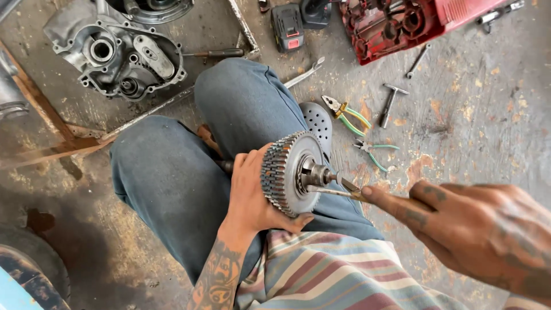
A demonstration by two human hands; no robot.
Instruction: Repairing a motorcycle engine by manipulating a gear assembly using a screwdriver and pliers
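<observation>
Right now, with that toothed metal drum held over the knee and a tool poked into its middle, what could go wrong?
The thin tool in the right hand could slip off the hub and jab the left hand, which grips the toothed drum close by. The drum rests only in that hand, above the lap, so it might drop onto the floor. A small part that springs loose could get lost among the pliers there.

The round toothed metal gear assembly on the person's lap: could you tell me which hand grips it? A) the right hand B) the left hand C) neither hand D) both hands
B: the left hand wraps around the round toothed metal gear assembly, while the right hand holds a thin metal tool pointed at its central shaft.
</observation>
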